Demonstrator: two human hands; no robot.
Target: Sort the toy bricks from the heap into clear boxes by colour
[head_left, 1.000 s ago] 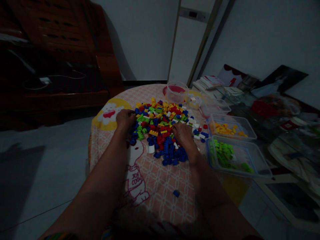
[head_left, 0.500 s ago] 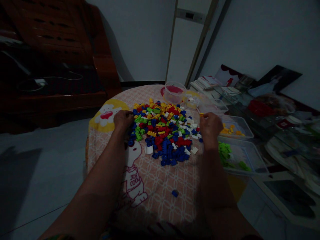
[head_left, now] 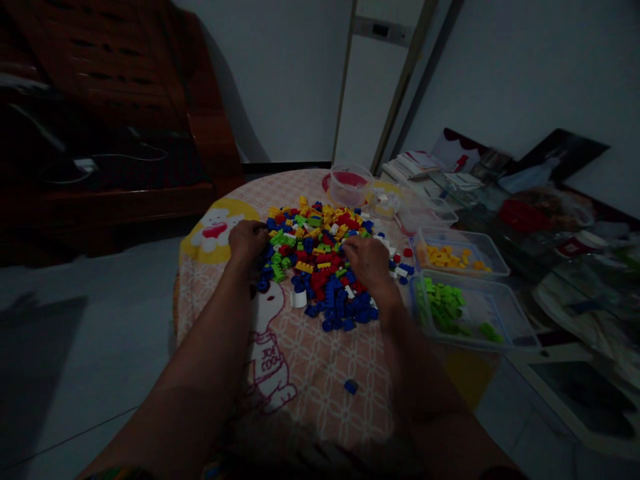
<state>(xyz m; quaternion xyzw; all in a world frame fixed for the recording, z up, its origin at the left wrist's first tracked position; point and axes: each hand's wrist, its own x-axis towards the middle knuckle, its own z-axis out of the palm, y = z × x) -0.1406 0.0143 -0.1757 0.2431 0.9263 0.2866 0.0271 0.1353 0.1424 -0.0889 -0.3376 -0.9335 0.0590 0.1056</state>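
A mixed heap of toy building bricks [head_left: 320, 267] in red, blue, yellow, green and white lies on the round table. At the heap's left edge rests my left hand [head_left: 247, 241], its fingers curled closed beside blue bricks; what they hold, if anything, is hidden. Over the right part of the heap, my right hand [head_left: 369, 263] reaches in with fingertips drawn together among the bricks. I cannot make out what is between them. To the right, one clear plastic tray holds yellow bricks [head_left: 445, 257], and a nearer one holds green bricks [head_left: 443, 303].
A round clear tub [head_left: 350, 185] stands at the back of the table, beside a small bag of white pieces [head_left: 384, 200]. One blue brick [head_left: 351, 387] lies apart near the front. A cluttered glass table [head_left: 550, 267] adjoins on the right; a wooden bench [head_left: 215, 143] stands back left.
My right hand has moved left from beside the yellow bricks' tray, where a yellow piece showed at its fingertips, to over the heap. My left hand has stayed put.
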